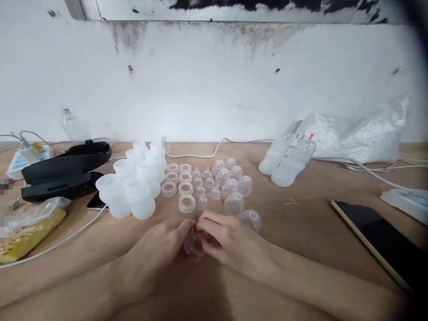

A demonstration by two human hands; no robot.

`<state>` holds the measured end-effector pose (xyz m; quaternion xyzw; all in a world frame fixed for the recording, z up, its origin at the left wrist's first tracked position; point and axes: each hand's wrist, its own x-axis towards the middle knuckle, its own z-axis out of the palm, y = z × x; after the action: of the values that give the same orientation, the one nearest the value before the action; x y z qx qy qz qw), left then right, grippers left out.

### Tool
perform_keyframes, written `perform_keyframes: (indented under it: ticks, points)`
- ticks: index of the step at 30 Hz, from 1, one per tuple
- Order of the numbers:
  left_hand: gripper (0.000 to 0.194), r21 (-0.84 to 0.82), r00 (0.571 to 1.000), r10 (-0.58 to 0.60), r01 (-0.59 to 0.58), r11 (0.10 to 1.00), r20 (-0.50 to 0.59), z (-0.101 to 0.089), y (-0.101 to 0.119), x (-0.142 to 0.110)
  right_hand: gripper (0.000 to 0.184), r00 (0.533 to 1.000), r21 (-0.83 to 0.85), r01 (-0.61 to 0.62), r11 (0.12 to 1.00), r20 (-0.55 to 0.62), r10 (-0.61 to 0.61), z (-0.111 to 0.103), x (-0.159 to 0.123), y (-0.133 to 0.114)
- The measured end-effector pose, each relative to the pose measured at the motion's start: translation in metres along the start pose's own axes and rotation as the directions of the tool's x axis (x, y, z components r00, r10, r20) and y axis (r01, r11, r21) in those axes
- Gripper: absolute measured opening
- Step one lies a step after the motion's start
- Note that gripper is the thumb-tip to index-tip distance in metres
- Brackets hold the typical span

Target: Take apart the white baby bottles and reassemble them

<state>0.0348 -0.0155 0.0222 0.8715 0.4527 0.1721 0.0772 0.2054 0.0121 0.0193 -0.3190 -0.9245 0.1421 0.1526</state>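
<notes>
Close to me on the table, my left hand (162, 240) and my right hand (232, 236) meet around a clear round bottle-nipple piece (194, 244). Fingers of both hands pinch it, and they partly hide it; whether a collar ring is joined to it is hard to make out. Just beyond lie translucent collar rings (187, 203) in two columns, with clear silicone nipples (202, 203) beside them. Clear domed caps (234, 203) stand to the right of the nipples, one of them near my right wrist. Frosted baby bottles (138, 198), without tops, stand upright in rows at the left.
Two capped bottles (294, 162) stand at the back right, before a plastic bag of white items (364, 133). A phone (377, 240) lies at right. A black case (63, 171), a yellow snack bag (31, 229), a white cable (76, 234) and power strips occupy the sides.
</notes>
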Motion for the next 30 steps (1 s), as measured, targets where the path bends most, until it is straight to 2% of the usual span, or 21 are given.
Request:
perform_keyframes:
  ticks: [3,5,7,9,11,13,14,17,19,23,27,30]
  points:
    - [0.009,0.135,0.995,0.082,-0.088,0.987,0.051,-0.016,0.003,0.003,0.015,0.997,0.063,0.034,0.997,-0.067,-0.029,-0.008,-0.001,0.001]
    - [0.012,0.257,0.988,0.107,-0.133,0.957,0.114,-0.026,0.003,0.005,0.015,0.987,0.101,0.035,0.994,-0.16,-0.019,-0.026,0.0,0.002]
    - [0.018,0.391,0.984,0.096,-0.148,0.908,0.149,-0.032,0.0,0.006,0.014,0.953,0.084,-0.012,0.996,-0.301,0.036,-0.05,0.006,0.009]
    - [0.024,0.537,0.985,0.061,-0.138,0.832,0.159,-0.033,-0.005,0.007,0.015,0.891,0.007,-0.107,0.994,-0.443,0.099,-0.073,0.019,0.023]
    - [0.024,0.661,0.985,-0.007,-0.112,0.742,0.175,-0.03,-0.01,0.01,0.018,0.868,-0.095,-0.185,0.978,-0.482,0.117,-0.088,0.042,0.045]
    - [0.023,0.722,0.982,-0.069,-0.082,0.687,0.177,-0.026,-0.014,0.014,0.024,0.911,-0.165,-0.23,0.959,-0.383,0.152,-0.092,0.07,0.071]
    - [0.024,0.733,0.982,-0.077,-0.075,0.676,0.172,-0.024,-0.015,0.017,0.027,0.949,-0.21,-0.233,0.95,-0.261,0.175,-0.09,0.085,0.083]
    - [0.027,0.742,0.99,-0.065,-0.051,0.669,0.126,-0.019,-0.019,0.024,0.022,0.978,-0.219,-0.209,0.953,-0.055,0.201,-0.076,0.124,0.114]
    - [0.026,0.739,0.993,-0.057,-0.035,0.673,0.099,-0.016,-0.022,0.026,0.021,0.971,-0.218,-0.208,0.953,0.074,0.229,-0.065,0.143,0.127]
    - [0.022,0.735,0.999,-0.037,-0.003,0.678,0.039,-0.01,-0.025,0.027,0.028,0.914,-0.231,-0.219,0.948,0.291,0.283,-0.05,0.162,0.142]
    - [0.02,0.757,1.0,0.002,-0.012,0.654,0.015,-0.004,-0.027,0.027,0.029,0.881,-0.223,-0.214,0.951,0.377,0.286,-0.047,0.165,0.15]
    - [0.02,0.768,0.999,0.026,-0.031,0.639,0.018,0.0,-0.026,0.027,0.03,0.882,-0.204,-0.217,0.955,0.378,0.281,-0.047,0.162,0.152]
